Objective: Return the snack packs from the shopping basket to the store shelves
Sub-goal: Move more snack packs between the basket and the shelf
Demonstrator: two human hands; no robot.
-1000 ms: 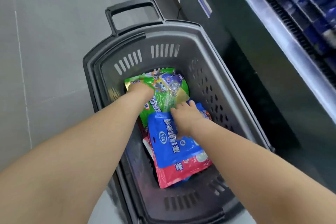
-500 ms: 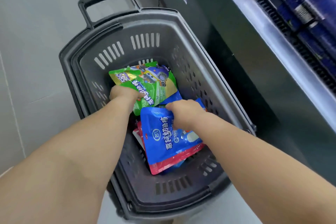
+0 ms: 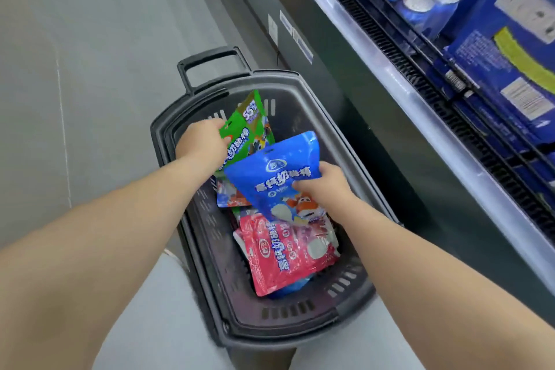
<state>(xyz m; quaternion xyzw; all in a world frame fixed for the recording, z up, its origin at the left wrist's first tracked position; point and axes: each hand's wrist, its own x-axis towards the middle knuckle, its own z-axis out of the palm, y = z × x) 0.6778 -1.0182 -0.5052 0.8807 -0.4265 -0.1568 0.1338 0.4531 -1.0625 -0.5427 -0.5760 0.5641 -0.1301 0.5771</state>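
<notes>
A dark grey shopping basket (image 3: 168,141) stands on the floor below me. My left hand (image 3: 201,144) grips a green snack pack (image 3: 246,126), held upright above the basket's far end. My right hand (image 3: 324,186) grips a blue snack pack (image 3: 279,171) by its right edge, lifted over the basket's middle. A red snack pack (image 3: 285,252) lies flat in the basket under it. Another blue pack (image 3: 228,198) shows partly beneath the lifted ones, and more blue peeks from under the red one.
A dark chilled display case (image 3: 345,75) runs along the right, close to the basket. Its shelves hold blue cartons (image 3: 510,63) and packs of cans (image 3: 420,3). Grey tiled floor (image 3: 90,69) stretches to the left. The basket's handle (image 3: 210,60) stands up at its far end.
Both hands have lifted their packs up out of the basket, uncovering the red pack. The camera has tilted up toward the shelves.
</notes>
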